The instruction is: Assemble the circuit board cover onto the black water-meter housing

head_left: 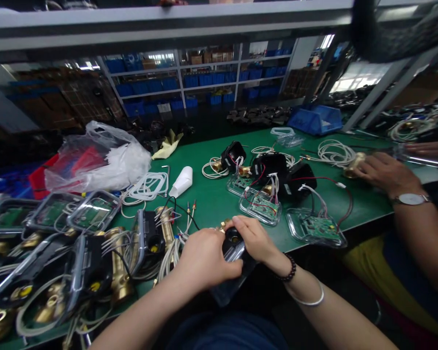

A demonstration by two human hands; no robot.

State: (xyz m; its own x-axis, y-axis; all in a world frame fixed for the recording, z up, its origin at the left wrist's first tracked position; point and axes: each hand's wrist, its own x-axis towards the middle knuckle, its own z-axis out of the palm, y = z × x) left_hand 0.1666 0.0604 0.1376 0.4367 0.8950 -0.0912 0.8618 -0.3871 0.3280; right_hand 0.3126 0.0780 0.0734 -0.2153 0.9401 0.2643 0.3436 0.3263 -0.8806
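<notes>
Brass-bodied meter units (120, 272) piled at left. Left hand (202, 257) and right hand (253, 238) both gripping 1 black meter housing (233, 243) at green bench (211, 199) edge — co-worker's hand (381, 170) far right, on brass fitting (354, 163).

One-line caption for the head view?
Both hands, left hand and right hand, grip a black meter housing over the green bench.
</notes>
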